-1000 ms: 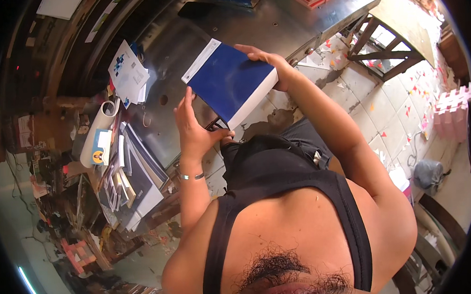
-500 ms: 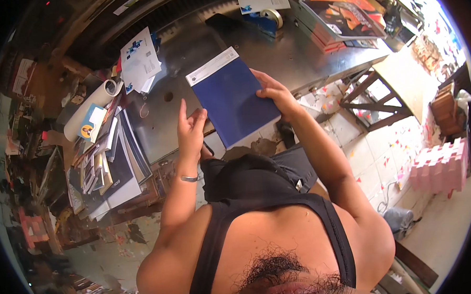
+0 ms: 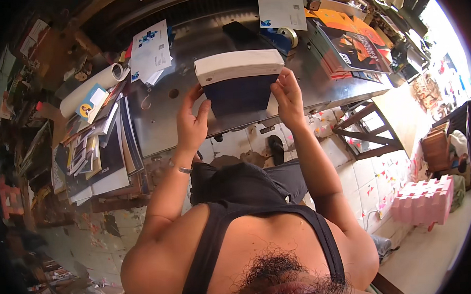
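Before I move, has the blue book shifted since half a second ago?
Yes, inward: the blue book overlapped the near edge of the metal table; now it appears beyond that edge, tipped more upright.

Head-worn fisheye view, close above chest, downward across metal table

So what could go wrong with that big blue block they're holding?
The thick blue block is held at its two sides, by the left hand and right hand, so it might slip. It looks close to the near edge of the metal table, so it could perhaps drop to the tiled floor. The messy paper pile might slide if bumped.
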The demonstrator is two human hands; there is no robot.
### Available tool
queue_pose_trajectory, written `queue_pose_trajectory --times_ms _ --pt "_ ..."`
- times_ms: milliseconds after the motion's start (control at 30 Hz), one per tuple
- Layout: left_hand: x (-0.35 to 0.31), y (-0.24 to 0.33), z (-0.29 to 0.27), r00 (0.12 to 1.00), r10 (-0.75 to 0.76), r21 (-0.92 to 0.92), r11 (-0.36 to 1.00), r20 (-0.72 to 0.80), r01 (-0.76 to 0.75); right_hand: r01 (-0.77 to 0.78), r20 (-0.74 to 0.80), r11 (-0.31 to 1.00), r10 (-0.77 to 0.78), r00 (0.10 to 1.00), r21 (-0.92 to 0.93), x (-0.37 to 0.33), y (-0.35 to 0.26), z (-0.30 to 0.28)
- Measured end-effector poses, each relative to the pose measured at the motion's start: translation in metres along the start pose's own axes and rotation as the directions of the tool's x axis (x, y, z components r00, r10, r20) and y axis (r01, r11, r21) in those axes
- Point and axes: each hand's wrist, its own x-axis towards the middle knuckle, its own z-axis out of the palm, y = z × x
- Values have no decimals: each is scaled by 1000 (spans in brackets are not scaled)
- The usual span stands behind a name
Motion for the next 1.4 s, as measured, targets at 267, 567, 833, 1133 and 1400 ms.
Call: queue_pose_trajectory --times_ms 267,567,833,1133,1400 --pt "9 1 1 999 -52 -32 998 -8 52 28 -45 997 -24 999 72 -5 -2 11" --pt "16 -20 -14 993 -100 -142 984 64 108 -56 -109 982 37 993 -182 -8 -17 21" --pt "13 -18 -12 998 -58 -85 995 35 61 80 -159 996 -74 985 32 -10 -11 21" --pt "11 -19 -12 996 -76 -77 994 43 79 114 -280 940 -210 937 -322 -27 -33 22" --pt "9 -25 -10 993 -112 -196 974 38 117 266 -250 864 -395 884 -427 -53 -43 30"
